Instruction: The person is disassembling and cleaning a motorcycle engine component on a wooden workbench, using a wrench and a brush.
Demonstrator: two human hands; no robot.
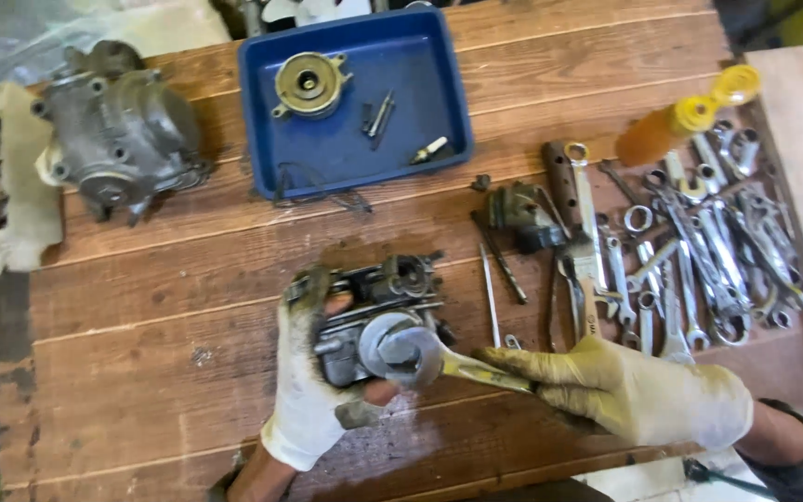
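My left hand (309, 381), in a dirty white glove, grips a small grey metal carburettor body (378, 311) that rests on the wooden table (160, 372). My right hand (634, 390), in a yellowish glove, holds a large open-end spanner (429, 358) by its handle. The spanner's jaw sits around a round fitting on the carburettor's near side.
A blue tray (355, 167) at the back holds a round brass-coloured cover (309, 84) and small parts. A grey engine casing (118, 130) lies back left on cloth. Several spanners (708, 251), a brush, a small dark part (522, 214) and an orange squeeze bottle (671, 125) lie right.
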